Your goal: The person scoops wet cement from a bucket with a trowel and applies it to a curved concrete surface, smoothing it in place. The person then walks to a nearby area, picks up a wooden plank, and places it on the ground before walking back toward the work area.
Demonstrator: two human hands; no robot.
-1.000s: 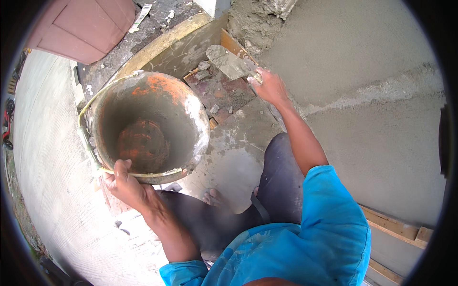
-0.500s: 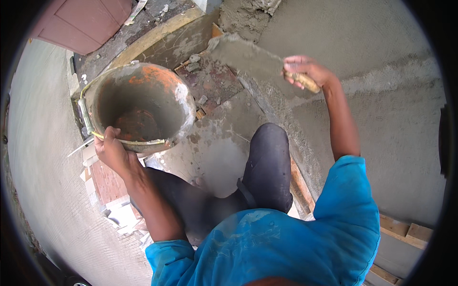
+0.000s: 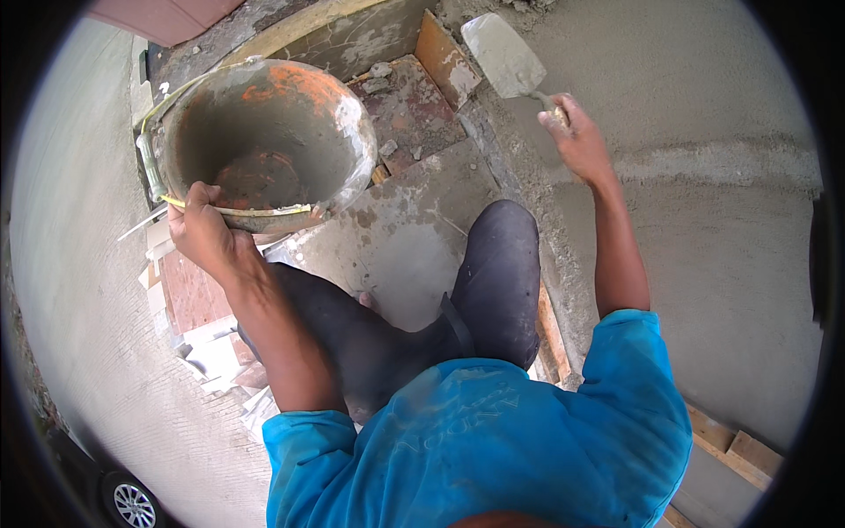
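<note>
My left hand [image 3: 209, 236] is closed on the near rim of a bucket [image 3: 304, 101], thumb over the edge. The bucket tilts so its inside shows, grey with cement and marked by orange patches; its wire handle with a pale grip [image 3: 150, 165] hangs at the left. Out to the right, my right hand [image 3: 581, 145] is wrapped round the handle of a trowel [image 3: 505, 58]. The trowel's flat, cement-smeared blade points up and away over the grey cement surface [image 3: 669, 79], and I cannot tell whether it touches it.
A low wall [image 3: 352, 40] and an upright wooden board [image 3: 446, 62] border a rubble-strewn recess [image 3: 409, 110] beyond my knees. Tile offcuts [image 3: 207, 304] lie by my left leg. Timber pieces [image 3: 731, 449] are at lower right, and a car wheel [image 3: 134, 502] shows at lower left.
The trowel blade has swung from reaching left, low across the cement, to pointing up and away with its face showing. My left hand keeps its hold on the bucket; the view has shifted slightly.
</note>
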